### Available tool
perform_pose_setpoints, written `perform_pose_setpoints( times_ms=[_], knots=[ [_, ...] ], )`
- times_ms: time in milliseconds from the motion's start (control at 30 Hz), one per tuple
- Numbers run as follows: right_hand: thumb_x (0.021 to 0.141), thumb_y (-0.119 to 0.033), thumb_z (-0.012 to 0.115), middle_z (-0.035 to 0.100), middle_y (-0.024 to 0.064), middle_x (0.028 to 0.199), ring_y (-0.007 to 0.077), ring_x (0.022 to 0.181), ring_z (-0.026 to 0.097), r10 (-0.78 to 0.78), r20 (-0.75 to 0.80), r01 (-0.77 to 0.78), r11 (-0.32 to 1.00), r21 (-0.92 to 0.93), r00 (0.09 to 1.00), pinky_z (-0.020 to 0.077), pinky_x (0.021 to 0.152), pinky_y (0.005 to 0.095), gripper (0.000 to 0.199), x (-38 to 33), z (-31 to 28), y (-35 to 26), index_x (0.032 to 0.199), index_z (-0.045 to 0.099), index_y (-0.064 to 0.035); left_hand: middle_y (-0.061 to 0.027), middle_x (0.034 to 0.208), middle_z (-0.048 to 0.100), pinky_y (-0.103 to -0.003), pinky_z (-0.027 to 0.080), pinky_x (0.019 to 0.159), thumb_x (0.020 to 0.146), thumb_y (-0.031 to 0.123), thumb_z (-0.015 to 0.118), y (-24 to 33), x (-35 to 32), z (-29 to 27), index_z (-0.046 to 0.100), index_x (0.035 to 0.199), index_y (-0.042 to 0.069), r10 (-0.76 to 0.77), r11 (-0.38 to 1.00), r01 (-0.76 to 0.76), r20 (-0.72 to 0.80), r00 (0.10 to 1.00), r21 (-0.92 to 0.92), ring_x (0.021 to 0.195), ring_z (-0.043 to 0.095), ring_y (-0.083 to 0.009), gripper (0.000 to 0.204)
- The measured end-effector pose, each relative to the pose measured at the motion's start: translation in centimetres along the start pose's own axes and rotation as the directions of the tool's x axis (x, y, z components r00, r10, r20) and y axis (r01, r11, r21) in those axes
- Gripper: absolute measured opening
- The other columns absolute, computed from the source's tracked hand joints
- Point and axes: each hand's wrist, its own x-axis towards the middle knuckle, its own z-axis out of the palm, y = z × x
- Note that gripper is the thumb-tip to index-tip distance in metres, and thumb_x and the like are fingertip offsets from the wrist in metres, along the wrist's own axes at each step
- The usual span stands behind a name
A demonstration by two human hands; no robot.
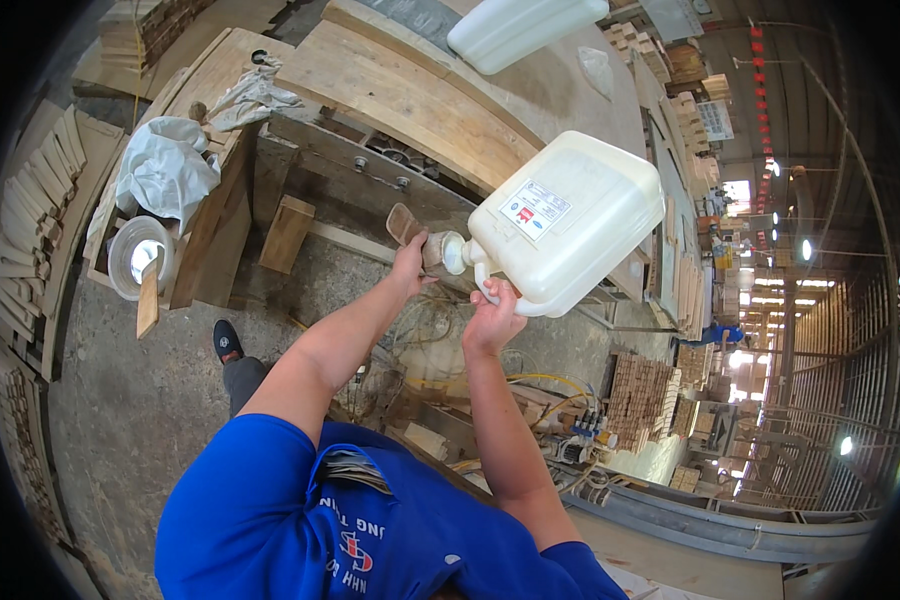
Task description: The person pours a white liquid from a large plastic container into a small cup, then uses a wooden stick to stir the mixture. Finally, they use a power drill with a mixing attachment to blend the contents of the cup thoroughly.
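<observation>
My right hand [495, 318] is wrapped round the handle of a large whitish plastic jerrycan [595, 215] with a paper label on its side. The jerrycan is tipped over, its neck pointing left. My left hand [410, 262] grips a small round cup [436, 254] right at the jerrycan's mouth. White stuff shows at the cup's opening; whether it is flowing I cannot tell. A flat brownish piece [402, 223] sticks up beside my left fingers, and its lower end is hidden.
A wooden bench [410, 95] runs ahead, with another white jerrycan [520, 30] on it. At left, a pot [120, 262] holds white stuff and a wooden stick [148, 300], near a whitish plastic bag [170, 165]. Stacked wood pieces [640, 400] and hoses lie to the right.
</observation>
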Motion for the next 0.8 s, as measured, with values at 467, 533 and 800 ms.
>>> perform_pose_setpoints(
  times_ms=[467,533,800],
  knots=[
    [0.083,-0.008,0.05,0.05,0.0046,0.072,0.0127,0.072,0.05,-0.004,0.003,0.004,1.0,0.004,1.0,0.0369,0.049,0.0269,0.004,-0.13,0.23,0.05,0.08,0.048,-0.005,-0.0033,0.117,0.052,-0.049,0.042,0.082,0.085,0.047,0.048,0.38,0.14,0.01,0.046,0.122,0.019,-0.036,0.999,0.036,0.008,0.999,0.008,0.104,0.052,-0.0224,0.046],
    [0.083,-0.008,0.05,0.05,0.0046,0.072,0.0127,0.072,0.05,-0.006,0.006,0.006,1.0,0.005,1.0,0.037,0.049,0.0269,0.004,-0.09,0.23,0.08,0.08,0.048,-0.005,-0.005,0.112,0.055,-0.047,0.043,0.079,0.084,0.048,0.049,0.26,0.12,-0.02,0.048,0.118,0.016,-0.017,1.0,0.017,0.008,1.0,0.003,0.099,0.054,-0.0236,0.047],
    [0.083,-0.008,0.05,0.051,0.0049,0.072,0.0128,0.071,0.051,-0.002,-0.012,0.002,1.0,-0.008,1.0,0.0369,0.049,0.0267,0.005,-0.06,0.14,0.15,0.081,0.048,-0.0048,-0.0049,0.106,0.058,-0.044,0.045,0.076,0.083,0.049,0.05,0.04,0.05,0.08,0.05,0.114,0.015,-0.011,1.0,0.011,0.023,1.0,0.002,0.094,0.057,-0.0225,0.046]
  ],
)
